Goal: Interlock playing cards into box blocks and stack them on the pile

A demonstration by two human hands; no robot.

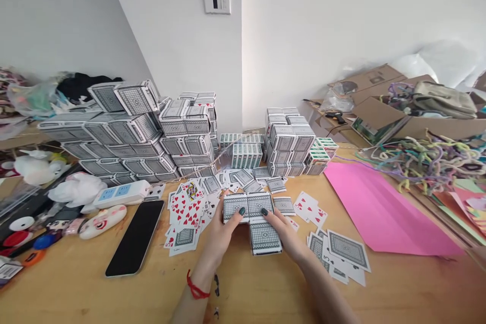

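Two box-like blocks folded from playing cards sit side by side as a pair [255,201], grey patterned backs facing up. My left hand [220,235] is closed round the pair's left end, thumb on top. On the right end, my right hand [285,230] grips in the same way. A third card block [266,239] lies just in front of the pair's right half, beside my right palm; whether it is joined to the pair I cannot tell. Loose playing cards [186,212] are spread left of and behind the blocks, and more cards [347,250] lie to the right.
Stacked card blocks [121,131] rise at the back left, with another stack [290,139] at the back right. A black phone [135,238], a power strip [121,193] and small toys lie left. Pink paper [387,212], tangled fuzzy strands [436,159] and a cardboard box [425,126] are right.
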